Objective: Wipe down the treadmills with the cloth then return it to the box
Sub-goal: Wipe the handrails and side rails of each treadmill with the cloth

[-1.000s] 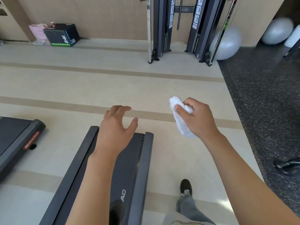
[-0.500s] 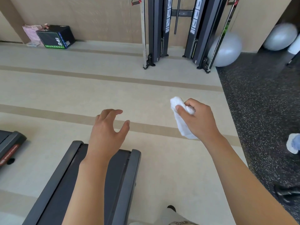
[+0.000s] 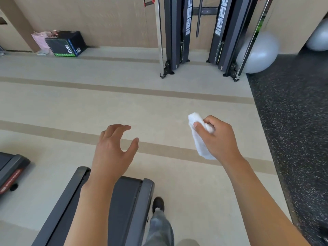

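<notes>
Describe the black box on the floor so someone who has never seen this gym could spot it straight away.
Follow the beige wall at the far end of the pale floor to its left corner. There, left of the tall black cable machine, the black box sits on the floor beside something pink. Its white numerals and green bottom edge set it apart.

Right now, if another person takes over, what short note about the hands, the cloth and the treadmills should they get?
Right hand: grips the white folded cloth, held in the air above the beige floor.
Left hand: open, holds nothing, above the end of the black treadmill.
A second treadmill lies at the far left.
Done: cannot tell how much is wiped.
Left: return the cloth to its box; which box is unclear.
</notes>
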